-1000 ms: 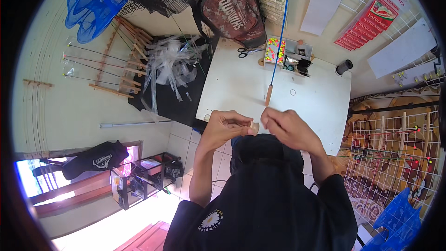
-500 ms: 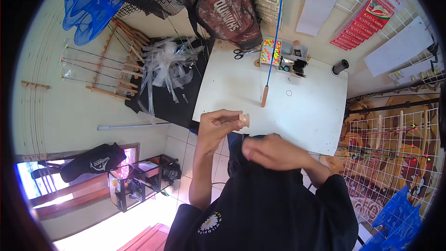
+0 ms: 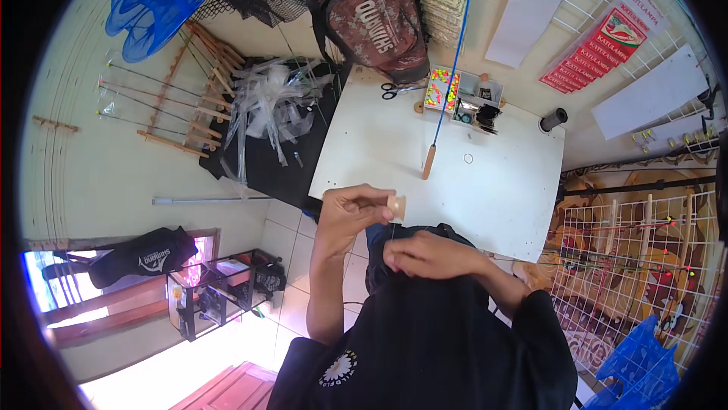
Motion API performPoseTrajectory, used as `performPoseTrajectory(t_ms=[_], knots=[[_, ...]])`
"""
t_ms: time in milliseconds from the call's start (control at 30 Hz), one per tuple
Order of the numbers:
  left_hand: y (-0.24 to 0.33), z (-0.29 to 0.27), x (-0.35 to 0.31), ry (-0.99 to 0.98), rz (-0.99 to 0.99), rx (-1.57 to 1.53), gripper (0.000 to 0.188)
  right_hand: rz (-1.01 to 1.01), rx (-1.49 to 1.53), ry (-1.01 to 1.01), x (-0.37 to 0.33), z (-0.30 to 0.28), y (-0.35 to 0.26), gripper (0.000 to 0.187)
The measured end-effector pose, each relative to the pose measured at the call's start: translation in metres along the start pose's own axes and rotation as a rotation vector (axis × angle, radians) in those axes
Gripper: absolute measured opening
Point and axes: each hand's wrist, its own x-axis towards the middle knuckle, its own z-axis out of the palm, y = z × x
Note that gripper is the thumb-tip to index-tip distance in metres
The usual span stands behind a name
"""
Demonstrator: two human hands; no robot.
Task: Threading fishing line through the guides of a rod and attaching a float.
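My left hand [image 3: 347,220] pinches a small pale wooden spool [image 3: 398,207] between thumb and fingertips, just off the near left edge of the white table. Below it, close to my body, my right hand [image 3: 428,255] is closed with thumb and fingers pressed together. A faint thread [image 3: 393,232] seems to run from the spool down to these fingers; its end is hidden. Beyond both hands lies a thin blue fishing rod [image 3: 453,76] with a wooden handle [image 3: 429,163], its handle resting on the table. Right of that handle is a small ring [image 3: 469,158].
On the white table [image 3: 364,144] are scissors [image 3: 402,90], a box of colourful beads [image 3: 440,90], a tray of small supplies [image 3: 485,91] and a black cylinder [image 3: 553,119]. Plastic bags [image 3: 269,106] cover a dark surface at left. A backpack [image 3: 375,23] hangs behind; a wire rack [image 3: 629,258] stands right.
My right hand has moved slightly left and up, nearer the spool, and shows more sharply. My left hand still holds the spool. The whole view has shifted a little.
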Motion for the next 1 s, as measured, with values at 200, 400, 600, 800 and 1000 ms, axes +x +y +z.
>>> performPoseTrajectory(t_ms=[200,400,600,800,1000], knots=[[-0.006,0.003,-0.012,0.017,-0.157,0.208,0.024,0.168,-0.121,0.373,0.002,-0.037,0.004,0.024],[-0.007,0.000,0.001,0.009,-0.075,-0.012,0.027,0.024,-0.252,0.080,0.002,0.003,0.006,0.021],[-0.012,-0.007,-0.006,0.011,-0.181,0.218,0.025,0.199,-0.432,0.364,0.010,-0.036,0.007,0.022],[-0.011,-0.005,0.003,0.002,-0.020,-0.050,0.028,0.126,-0.466,0.090,0.001,0.003,0.001,0.020],[-0.017,-0.015,-0.006,-0.087,-0.181,0.156,0.030,0.235,-0.605,0.345,0.010,-0.027,0.006,0.020]])
